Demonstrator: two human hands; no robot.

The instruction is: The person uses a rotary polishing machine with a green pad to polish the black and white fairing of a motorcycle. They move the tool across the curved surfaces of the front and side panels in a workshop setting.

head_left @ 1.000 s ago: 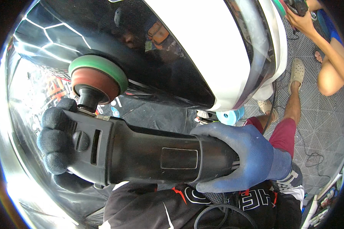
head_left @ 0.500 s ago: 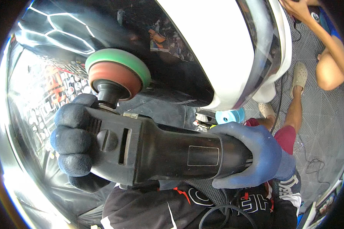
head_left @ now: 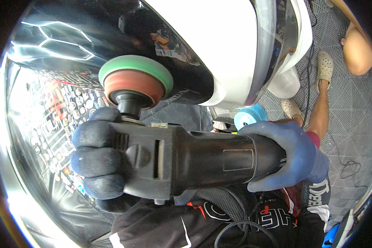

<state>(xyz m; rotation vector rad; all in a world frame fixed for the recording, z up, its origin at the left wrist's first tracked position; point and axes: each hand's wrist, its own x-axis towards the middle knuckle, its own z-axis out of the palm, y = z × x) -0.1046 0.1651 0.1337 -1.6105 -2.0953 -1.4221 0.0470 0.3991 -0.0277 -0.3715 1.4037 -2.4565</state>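
Left hand: grip closed around polisher front | right hand: grip wraps rear | green pad faces black panel

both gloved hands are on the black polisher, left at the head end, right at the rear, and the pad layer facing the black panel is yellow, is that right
Not quite: the pad layer facing the black panel is green, not yellow, as the head view shows. The left hand is at the head end of the black polisher, the right hand at its rear.
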